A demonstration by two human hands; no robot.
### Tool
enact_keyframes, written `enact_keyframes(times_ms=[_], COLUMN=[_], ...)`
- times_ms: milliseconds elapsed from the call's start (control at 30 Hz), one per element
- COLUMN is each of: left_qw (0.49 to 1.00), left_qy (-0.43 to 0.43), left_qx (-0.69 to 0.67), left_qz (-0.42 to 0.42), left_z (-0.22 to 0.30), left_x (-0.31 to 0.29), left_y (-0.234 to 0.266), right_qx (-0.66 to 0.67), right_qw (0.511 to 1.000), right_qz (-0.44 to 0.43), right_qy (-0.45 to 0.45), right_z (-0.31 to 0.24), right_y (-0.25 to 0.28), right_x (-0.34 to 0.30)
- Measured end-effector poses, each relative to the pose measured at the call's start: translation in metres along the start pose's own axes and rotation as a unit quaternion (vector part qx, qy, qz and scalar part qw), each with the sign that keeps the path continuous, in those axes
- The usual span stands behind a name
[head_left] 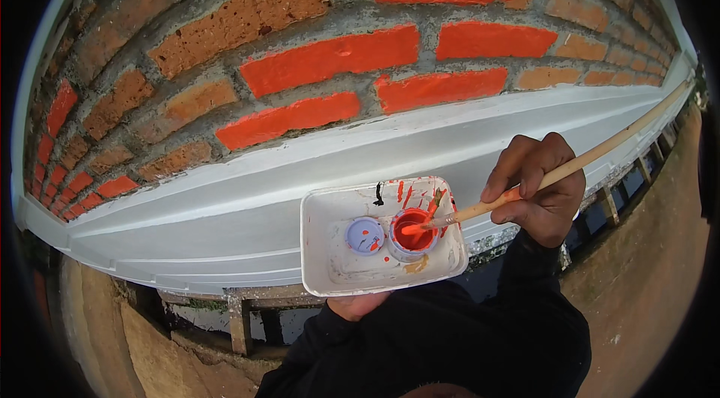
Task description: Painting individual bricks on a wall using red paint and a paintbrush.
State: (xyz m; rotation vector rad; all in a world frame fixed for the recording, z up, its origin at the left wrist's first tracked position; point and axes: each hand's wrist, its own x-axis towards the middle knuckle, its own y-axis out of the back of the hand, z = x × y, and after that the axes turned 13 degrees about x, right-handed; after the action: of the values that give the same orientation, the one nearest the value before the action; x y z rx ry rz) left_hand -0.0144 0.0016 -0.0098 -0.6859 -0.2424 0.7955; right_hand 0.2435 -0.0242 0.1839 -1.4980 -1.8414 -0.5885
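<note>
My right hand (546, 192) pinches a long-handled paintbrush (592, 154) near its ferrule. The brush's orange-coated bristles dip into an open small jar of orange-red paint (406, 254). Beside the jar lies a round pale-lilac lid (366, 236) spotted with paint. Both sit inside a white plastic tub (313, 255) smeared with orange, black and ochre. From below, my left hand (358, 306) supports the tub; its fingers are mostly hidden underneath.
A brick wall with grey mortar stands ahead. Several bricks, such as this orange-red brick (330, 59), are painted; others are bare brown (244, 12). A white moulded ledge (217, 210) runs beneath. Below are wooden beams (240, 323) and brown ground (630, 278).
</note>
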Motion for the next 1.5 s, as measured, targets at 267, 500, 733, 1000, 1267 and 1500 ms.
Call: enact_keyframes(times_ms=[267, 500, 733, 1000, 1267, 1500], left_qw=[0.998, 0.994, 0.986, 0.974, 0.983, 0.951], left_qy=[-0.010, -0.010, -0.010, -0.018, -0.009, -0.016], left_qx=[-0.051, -0.100, -0.152, -0.209, -0.179, -0.284], left_qz=[-0.031, -0.053, -0.069, -0.086, -0.052, -0.117], left_z=[0.008, 0.017, 0.023, 0.034, 0.035, 0.042], left_x=[-0.002, 0.001, 0.004, 0.004, 0.005, 0.009], left_y=[-0.010, -0.018, -0.031, -0.041, -0.043, -0.052], right_qx=[-0.029, -0.108, -0.073, 0.028, 0.079, 0.118], right_qw=[0.999, 0.989, 0.996, 0.998, 0.987, 0.964], right_qz=[0.005, -0.094, -0.046, 0.058, 0.128, 0.210], right_qy=[-0.025, -0.033, -0.022, 0.011, 0.046, 0.117], right_z=[-0.001, -0.002, -0.001, 0.015, 0.022, 0.042], right_y=[0.005, 0.010, 0.007, 0.015, 0.018, 0.021], right_x=[-0.011, -0.007, -0.010, -0.024, -0.039, -0.047])
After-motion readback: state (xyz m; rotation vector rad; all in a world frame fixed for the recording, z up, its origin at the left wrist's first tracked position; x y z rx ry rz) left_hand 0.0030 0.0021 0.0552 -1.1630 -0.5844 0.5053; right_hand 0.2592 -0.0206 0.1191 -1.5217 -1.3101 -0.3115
